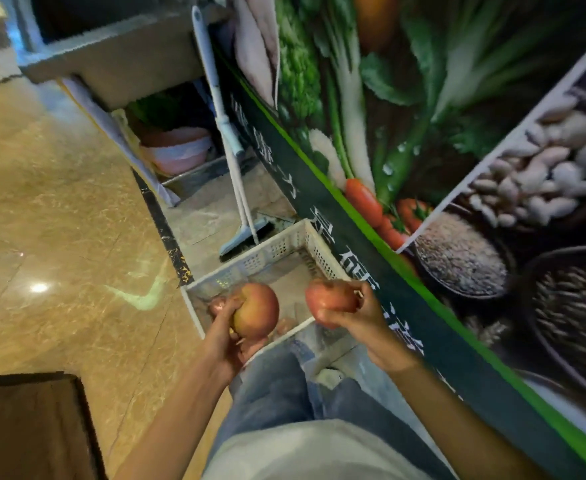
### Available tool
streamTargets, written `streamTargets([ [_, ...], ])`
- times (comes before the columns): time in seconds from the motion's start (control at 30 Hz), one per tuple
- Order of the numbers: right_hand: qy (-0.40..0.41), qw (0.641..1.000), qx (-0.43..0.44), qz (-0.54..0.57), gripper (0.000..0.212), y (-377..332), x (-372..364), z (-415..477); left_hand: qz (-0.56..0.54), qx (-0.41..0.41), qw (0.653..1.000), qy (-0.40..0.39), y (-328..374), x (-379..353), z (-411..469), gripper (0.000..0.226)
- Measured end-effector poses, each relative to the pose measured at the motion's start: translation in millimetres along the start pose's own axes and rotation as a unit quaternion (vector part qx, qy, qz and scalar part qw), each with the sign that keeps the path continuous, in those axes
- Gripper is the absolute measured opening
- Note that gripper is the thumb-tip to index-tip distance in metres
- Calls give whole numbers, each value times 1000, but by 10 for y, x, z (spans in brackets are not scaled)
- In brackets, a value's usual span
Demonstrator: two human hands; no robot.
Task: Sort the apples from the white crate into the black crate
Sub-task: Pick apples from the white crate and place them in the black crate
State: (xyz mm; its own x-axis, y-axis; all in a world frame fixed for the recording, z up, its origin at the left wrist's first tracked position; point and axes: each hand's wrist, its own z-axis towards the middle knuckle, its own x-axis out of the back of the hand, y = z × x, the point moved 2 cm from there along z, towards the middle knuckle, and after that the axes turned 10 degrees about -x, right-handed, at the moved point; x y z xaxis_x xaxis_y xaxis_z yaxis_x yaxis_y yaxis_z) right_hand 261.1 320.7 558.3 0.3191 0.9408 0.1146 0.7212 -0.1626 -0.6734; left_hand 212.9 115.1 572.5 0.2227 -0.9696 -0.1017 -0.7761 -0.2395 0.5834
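Two up! Left hand [227,341] has its fingers [230,303] wrapped round one apple [258,311], right hand [367,323] grips a second apple [329,299], both above the white crate [250,261]. A dark box [24,427] lies low-left (the black crate, probably), nearer the left hand.

Crate [250,262] on floor [59,202] beside wall [423,133], broom [236,178] behind it

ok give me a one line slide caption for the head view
Over the white crate, the left hand grips the left apple and the right hand the right apple, beside a vegetable poster.
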Motion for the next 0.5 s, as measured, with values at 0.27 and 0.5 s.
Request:
streamTargets([
  [0.27, 195, 952, -49, 231, 64, 337, -26, -406, 205, 24, 956, -211, 295, -427, 261, 41],
  [0.5, 328, 832, -81, 441, 44, 1152, -482, -1223, 390, 43, 861, -323, 84, -495, 265, 40],
])
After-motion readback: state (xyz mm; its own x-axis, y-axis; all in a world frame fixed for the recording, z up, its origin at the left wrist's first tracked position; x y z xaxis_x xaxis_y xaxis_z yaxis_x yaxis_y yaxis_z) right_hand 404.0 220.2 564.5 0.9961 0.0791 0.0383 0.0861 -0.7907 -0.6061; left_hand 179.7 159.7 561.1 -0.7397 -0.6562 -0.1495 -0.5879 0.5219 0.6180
